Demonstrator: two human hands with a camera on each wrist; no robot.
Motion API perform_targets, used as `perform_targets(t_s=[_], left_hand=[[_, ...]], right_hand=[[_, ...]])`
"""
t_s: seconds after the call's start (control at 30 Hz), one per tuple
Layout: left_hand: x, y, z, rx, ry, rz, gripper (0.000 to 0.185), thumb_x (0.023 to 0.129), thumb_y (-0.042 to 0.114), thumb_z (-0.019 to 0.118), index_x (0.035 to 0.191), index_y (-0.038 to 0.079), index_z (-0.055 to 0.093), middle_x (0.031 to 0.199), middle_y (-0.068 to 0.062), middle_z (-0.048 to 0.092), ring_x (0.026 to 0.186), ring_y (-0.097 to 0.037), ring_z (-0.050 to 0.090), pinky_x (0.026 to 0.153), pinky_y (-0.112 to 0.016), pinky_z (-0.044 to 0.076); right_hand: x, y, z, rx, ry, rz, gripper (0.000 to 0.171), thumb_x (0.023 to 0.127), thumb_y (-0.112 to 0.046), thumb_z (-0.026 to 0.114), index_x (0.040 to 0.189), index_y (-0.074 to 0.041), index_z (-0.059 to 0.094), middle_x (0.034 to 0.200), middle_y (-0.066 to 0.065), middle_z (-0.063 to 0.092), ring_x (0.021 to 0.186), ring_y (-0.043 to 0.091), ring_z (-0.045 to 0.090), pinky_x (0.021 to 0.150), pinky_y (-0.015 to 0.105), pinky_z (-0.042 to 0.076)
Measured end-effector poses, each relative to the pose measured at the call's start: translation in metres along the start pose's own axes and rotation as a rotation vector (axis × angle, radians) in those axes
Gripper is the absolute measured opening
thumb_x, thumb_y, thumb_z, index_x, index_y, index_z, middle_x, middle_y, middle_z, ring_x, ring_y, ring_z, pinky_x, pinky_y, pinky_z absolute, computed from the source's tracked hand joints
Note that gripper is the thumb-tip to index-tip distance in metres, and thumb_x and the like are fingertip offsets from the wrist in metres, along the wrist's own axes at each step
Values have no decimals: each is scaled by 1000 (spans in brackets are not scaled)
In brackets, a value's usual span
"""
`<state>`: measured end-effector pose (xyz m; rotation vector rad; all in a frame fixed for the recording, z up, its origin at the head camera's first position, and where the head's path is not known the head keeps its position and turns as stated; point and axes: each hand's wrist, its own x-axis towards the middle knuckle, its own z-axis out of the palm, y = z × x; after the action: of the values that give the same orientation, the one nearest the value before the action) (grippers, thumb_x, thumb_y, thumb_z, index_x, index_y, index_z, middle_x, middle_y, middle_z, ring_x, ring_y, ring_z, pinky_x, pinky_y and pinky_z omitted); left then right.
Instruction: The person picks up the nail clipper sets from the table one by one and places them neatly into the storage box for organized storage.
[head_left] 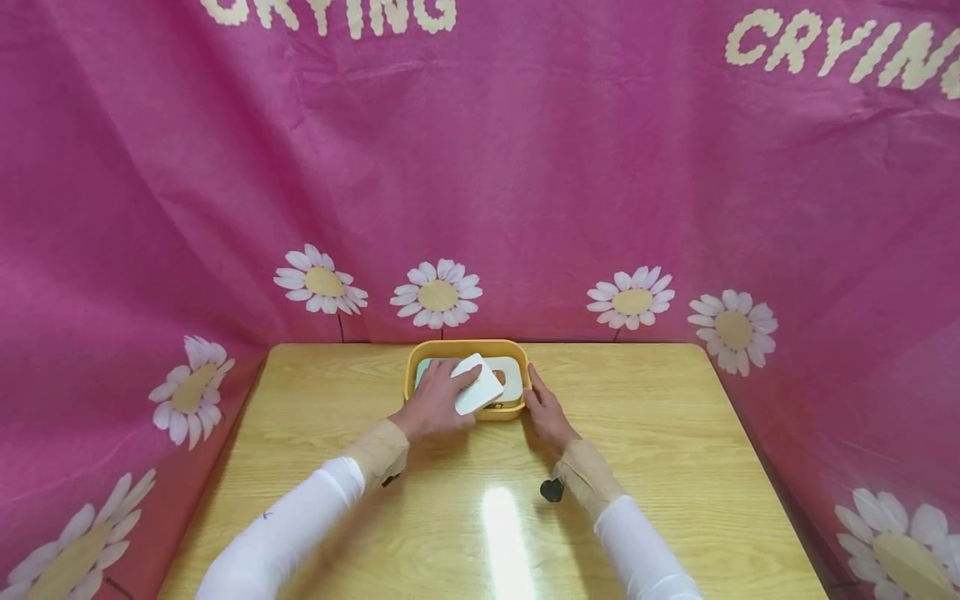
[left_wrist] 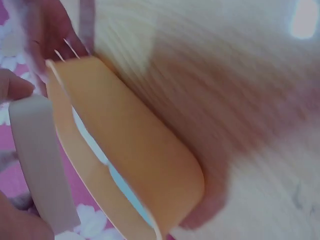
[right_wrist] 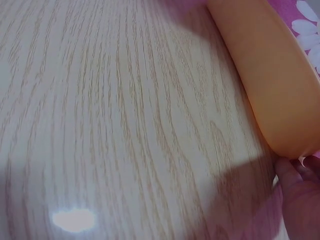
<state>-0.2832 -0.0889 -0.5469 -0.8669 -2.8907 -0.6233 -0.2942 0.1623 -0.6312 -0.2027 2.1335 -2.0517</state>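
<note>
A yellow-orange tray (head_left: 415,363) stands at the far middle of the wooden table (head_left: 645,433). Inside it lie a pale blue flat piece and a white rounded-square piece (head_left: 510,373). My left hand (head_left: 435,404) holds a white flat slab (head_left: 477,384) tilted over the tray's near rim; in the left wrist view the slab (left_wrist: 42,165) is pinched between thumb and fingers beside the tray (left_wrist: 135,145). My right hand (head_left: 546,410) rests with straight fingers against the tray's right side; its fingertips (right_wrist: 295,185) touch the tray's corner (right_wrist: 265,75).
Pink cloth with white daisies (head_left: 438,293) hangs right behind and beside the table. A small dark object (head_left: 552,489) sits under the right wrist. Bare wood stretches to both sides of the tray and toward me.
</note>
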Motion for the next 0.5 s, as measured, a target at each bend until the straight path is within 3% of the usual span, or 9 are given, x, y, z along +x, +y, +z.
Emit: perform_targets(t_s=[0.17,0.33,0.5], left_hand=[[9,-12,-3,21,-19,67,84,77,35,85,153,14,56,144,-24,54,125,-40,47,104,-53,43],[17,-20,-10,-24,-108,53,88,79,36,86,157,18,51,151,-22,51,131,-38,49,107,-50,45],[24,-30,-17,-58,-145,64,87,78,29,86,156,14,51,152,-22,51,133,-36,51,110,-48,45]], right_hand=[[1,4,0,83,4,7,61,113,-5,33,168,-4,5,174,18,1,160,30,3,128,44,12],[3,7,0,156,-8,0,61,113,-2,31,168,-5,3,174,19,0,160,29,2,127,43,12],[2,6,-2,26,13,-3,61,114,-7,34,168,-5,7,174,19,5,160,30,6,127,45,15]])
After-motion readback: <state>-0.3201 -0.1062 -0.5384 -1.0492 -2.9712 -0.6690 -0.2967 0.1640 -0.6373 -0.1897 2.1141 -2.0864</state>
